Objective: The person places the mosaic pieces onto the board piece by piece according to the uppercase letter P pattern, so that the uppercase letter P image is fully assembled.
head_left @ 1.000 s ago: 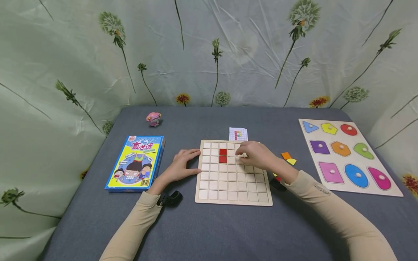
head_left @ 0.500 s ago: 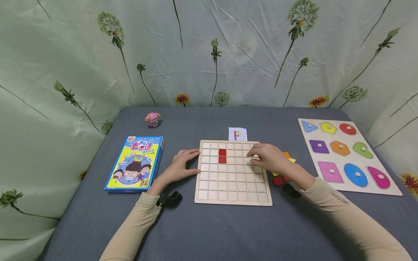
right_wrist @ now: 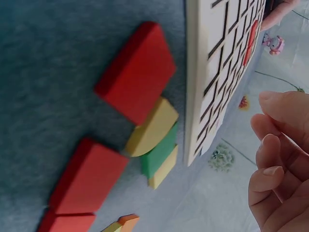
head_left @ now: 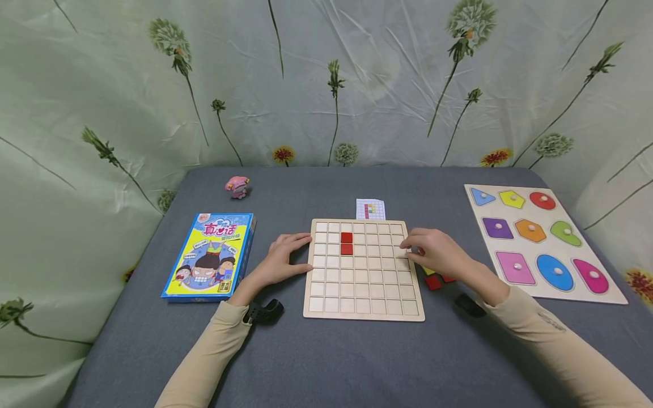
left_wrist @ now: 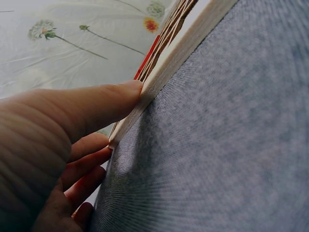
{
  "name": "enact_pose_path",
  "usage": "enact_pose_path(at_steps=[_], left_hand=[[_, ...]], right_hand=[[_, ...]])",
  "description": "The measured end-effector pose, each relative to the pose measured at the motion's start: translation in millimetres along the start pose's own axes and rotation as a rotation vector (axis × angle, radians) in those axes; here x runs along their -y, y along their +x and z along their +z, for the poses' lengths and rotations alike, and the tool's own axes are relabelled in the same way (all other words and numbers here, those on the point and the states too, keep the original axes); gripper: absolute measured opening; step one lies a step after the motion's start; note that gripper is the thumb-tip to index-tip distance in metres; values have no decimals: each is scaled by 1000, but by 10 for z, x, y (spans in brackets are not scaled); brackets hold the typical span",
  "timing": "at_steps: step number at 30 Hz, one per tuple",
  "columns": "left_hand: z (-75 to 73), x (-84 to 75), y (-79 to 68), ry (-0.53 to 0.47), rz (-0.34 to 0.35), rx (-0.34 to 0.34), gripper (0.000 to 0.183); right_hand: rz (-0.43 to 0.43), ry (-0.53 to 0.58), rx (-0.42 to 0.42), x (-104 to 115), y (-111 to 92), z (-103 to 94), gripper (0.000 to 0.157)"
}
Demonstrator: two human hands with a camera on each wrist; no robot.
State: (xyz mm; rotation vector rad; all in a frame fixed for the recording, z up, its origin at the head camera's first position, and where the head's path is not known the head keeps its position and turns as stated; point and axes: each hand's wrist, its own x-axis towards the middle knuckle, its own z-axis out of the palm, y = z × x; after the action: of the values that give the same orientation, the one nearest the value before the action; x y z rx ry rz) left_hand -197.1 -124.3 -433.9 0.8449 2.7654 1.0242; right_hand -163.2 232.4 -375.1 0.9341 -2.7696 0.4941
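Observation:
A wooden grid board [head_left: 362, 290] lies flat on the table, with two red square tiles [head_left: 346, 249] set one below the other in its upper left part. My left hand [head_left: 275, 262] rests against the board's left edge; thumb and fingertips touch it in the left wrist view. Over the board's upper right edge hovers my right hand [head_left: 440, 250], its fingers loosely bent. In the right wrist view nothing shows between those fingers. Below lie loose red tiles [right_wrist: 137, 75], a yellow piece [right_wrist: 153, 128] and a green piece [right_wrist: 160, 149], beside the board's right edge.
Behind the board lies a small pattern card [head_left: 370, 209]. A blue and yellow box [head_left: 209, 258] sits left of my left arm, with a pink figurine [head_left: 237, 187] farther back. At right is a knobbed shape puzzle [head_left: 541, 266]. A flowered curtain [head_left: 285, 85] hangs behind the table.
My right hand has moved right, from over the board's upper middle to its right edge, uncovering more loose tiles. My left hand and the two red tiles stay in place.

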Motion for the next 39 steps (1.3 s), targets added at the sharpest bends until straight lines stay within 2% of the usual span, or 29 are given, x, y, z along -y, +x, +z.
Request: enact_pose_path(at_steps=[5,14,21,32,39], left_hand=[[0,1,-4,-3,-3,1,67],[20,20,-1,-8,-6,10,68],[26,24,3,-19,-14,17,68],[19,42,3,-12,-11,13,68],[6,37,6,-8,-16,18,67]], right_hand=[[8,-8,-2,-40,-65,-10,13],[88,-10,69,-130,-251,-82,13],[81,-54,78,-202,-383,-118,16],[34,-35,74,-332,-571,-131,19],[97,-9,114,-352,-644,-156,21]])
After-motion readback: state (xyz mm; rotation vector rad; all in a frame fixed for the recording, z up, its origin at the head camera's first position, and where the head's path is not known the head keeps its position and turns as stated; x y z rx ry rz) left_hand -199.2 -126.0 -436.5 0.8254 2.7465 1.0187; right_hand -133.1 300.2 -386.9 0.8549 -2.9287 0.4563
